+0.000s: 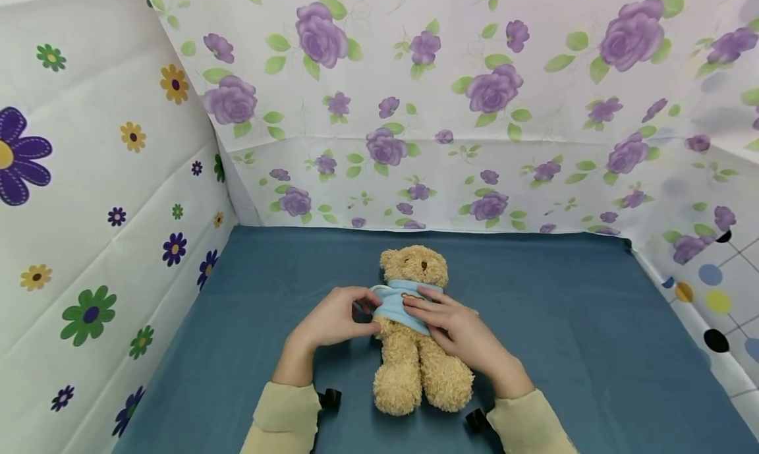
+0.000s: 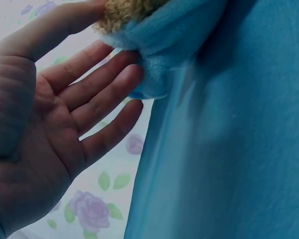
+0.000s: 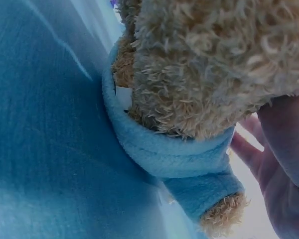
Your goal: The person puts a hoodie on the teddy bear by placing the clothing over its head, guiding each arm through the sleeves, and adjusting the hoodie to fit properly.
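Note:
A tan curly-furred teddy bear (image 1: pixel 398 375) lies on its back on the blue cloth, head toward the far side. It wears a light blue shirt (image 1: pixel 393 307). My left hand (image 1: pixel 335 317) is at the shirt's left side, thumb near the hem; in the left wrist view its fingers are spread and loosely extended beside the shirt (image 2: pixel 174 35). Extended fingers of my right hand (image 1: pixel 465 329) rest across the shirt's front. From the right wrist, the shirt's hem (image 3: pixel 154 154), a white tag (image 3: pixel 123 97) and one paw (image 3: pixel 224 214) show; the bear partly hides that hand.
The blue cloth (image 1: pixel 593 348) covers the table. A white sheet with purple roses (image 1: pixel 385 147) hangs behind it, and a flowered sheet (image 1: pixel 89 243) stands at the left. Black wrist mounts (image 1: pixel 329 400) sit by both cream sleeves (image 1: pixel 281 418).

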Motion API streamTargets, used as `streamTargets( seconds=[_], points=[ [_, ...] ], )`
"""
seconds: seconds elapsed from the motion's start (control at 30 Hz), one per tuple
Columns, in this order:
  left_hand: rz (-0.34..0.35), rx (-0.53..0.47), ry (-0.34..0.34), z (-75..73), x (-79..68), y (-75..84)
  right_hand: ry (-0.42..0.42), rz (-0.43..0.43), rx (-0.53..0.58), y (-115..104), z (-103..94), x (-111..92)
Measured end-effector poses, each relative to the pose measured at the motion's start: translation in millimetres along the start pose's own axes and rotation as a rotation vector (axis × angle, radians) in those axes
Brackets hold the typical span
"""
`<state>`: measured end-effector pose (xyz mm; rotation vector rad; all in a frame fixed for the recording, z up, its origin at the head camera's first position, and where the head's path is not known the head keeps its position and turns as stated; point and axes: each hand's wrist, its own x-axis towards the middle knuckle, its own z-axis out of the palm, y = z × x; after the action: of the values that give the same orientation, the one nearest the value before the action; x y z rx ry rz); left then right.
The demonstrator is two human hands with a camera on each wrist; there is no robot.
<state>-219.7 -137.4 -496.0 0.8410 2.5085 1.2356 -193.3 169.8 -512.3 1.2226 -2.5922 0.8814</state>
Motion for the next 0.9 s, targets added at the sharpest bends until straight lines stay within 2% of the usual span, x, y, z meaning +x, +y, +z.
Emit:
streamTargets(
  seconds=[0.27, 0.57, 0.73, 0.9],
  points=[
    [-0.022, 0.038, 0.067, 10.3, 5.8, 5.1, -0.036, 0.090, 0.081, 0, -0.8, -2],
    [-0.038, 0.079, 0.142, 21.3, 11.4, 7.8, -0.026, 0.101, 0.087, 3, 0.9, -2],
    [-0.082, 0.117, 0.189, 25.5, 13.6, 8.7, -0.018, 0.103, 0.086, 2, 1.7, -2],
    [-0.138, 0.216, 0.258, 31.6, 15.5, 9.8, -0.014, 0.097, 0.081, 3, 2.8, -1]
  ],
)
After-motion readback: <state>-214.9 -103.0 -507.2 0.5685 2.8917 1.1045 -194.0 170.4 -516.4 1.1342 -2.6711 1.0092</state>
